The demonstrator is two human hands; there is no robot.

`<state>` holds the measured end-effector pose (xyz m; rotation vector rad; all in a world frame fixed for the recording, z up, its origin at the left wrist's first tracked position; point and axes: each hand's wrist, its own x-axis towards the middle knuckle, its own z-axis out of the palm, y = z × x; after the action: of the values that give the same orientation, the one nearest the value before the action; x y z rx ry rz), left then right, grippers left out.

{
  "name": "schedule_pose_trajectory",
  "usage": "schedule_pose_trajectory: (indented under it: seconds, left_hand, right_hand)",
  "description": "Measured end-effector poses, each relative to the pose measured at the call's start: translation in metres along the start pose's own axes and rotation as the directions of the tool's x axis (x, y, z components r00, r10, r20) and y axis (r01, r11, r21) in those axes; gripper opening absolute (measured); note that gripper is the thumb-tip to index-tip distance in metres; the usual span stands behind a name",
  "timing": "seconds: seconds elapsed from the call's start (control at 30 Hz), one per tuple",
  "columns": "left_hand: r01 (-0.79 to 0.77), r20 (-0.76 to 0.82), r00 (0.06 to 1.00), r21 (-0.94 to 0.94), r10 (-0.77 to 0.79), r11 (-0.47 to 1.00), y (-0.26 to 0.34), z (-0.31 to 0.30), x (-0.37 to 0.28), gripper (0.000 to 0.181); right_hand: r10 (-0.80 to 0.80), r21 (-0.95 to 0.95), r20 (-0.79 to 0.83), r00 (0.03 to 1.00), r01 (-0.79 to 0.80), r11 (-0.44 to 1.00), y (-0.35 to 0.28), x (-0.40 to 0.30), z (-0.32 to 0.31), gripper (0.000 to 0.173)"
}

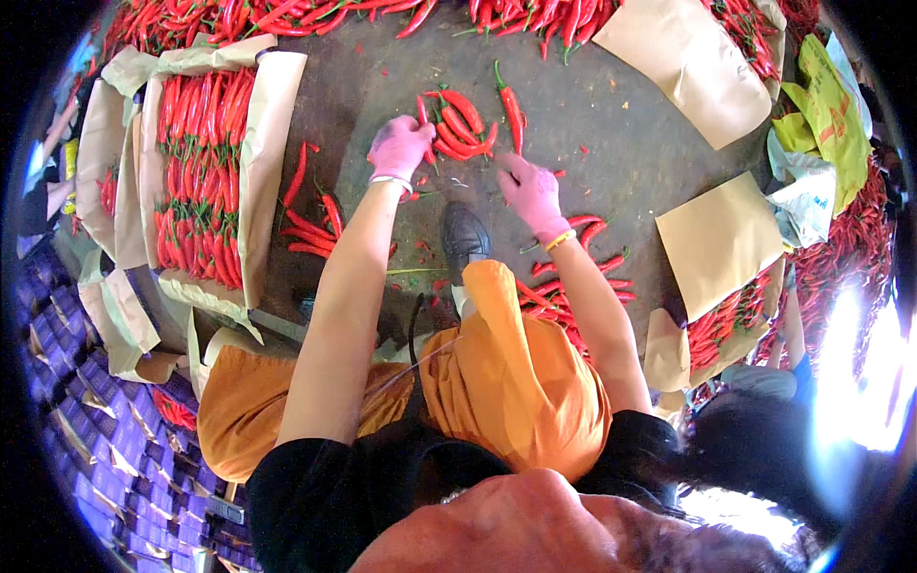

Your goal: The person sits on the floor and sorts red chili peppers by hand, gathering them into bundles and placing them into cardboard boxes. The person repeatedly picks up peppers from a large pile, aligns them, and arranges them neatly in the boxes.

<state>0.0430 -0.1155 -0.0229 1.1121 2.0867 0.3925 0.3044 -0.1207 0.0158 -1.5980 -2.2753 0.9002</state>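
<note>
My left hand [401,147], in a pink glove, has its fingertips closed on a single red chili pepper [422,109], just left of a small cluster of red chilies [462,125] on the dark floor. My right hand [530,192], also in a pink glove, is to the right of the cluster. Its slightly blurred fingers are near the lower tip of a long red chili with a green stem [510,107]; whether they touch it is unclear. More loose chilies [555,297] lie under my right forearm, and others [311,233] lie left of my left forearm.
At left stands a paper-lined box [276,143] holding rows of chilies. Chili heaps [301,16] line the far edge. Brown paper sheets [720,243] cover parts of boxes at right, near plastic bags [824,122]. Purple crates [136,458] fill the lower left. My black shoe [466,233] rests between my arms.
</note>
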Motion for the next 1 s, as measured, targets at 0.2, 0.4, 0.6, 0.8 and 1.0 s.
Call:
schedule_pose_trajectory:
  seconds: [0.2, 0.4, 0.6, 0.8, 1.0]
  left_hand:
    - [-0.162, -0.217, 0.975, -0.816, -0.035, 0.555, -0.041, -0.032, -0.025, 0.019]
    - [0.076, -0.111, 0.962, -0.769, -0.249, 0.635, -0.073, -0.076, -0.072, 0.019]
    - [-0.554, -0.124, 0.827, -0.012, 0.549, 0.832, 0.002, -0.017, -0.05, 0.033]
    - [-0.762, 0.54, 0.638, 0.543, 0.549, 0.352, 0.065, 0.015, 0.021, 0.027]
    - [-0.538, 0.173, 0.831, 0.004, 0.529, 0.843, 0.012, 0.023, 0.023, 0.03]
  right_hand:
    - [-0.147, -0.409, 0.343, 0.928, 0.289, 0.865, -0.014, 0.054, 0.014, 0.01]
    - [-0.188, -0.361, 0.544, 0.818, 0.43, 0.827, 0.033, -0.01, -0.04, 0.016]
    - [0.02, -0.439, 0.381, 0.924, 0.163, 0.883, 0.036, -0.017, -0.041, 0.021]
    - [0.095, -0.128, -0.2, 0.975, -0.122, 0.984, 0.072, -0.053, 0.015, 0.041]
    - [0.439, 0.442, -0.052, 0.897, -0.373, 0.816, 0.023, -0.025, -0.013, 0.04]
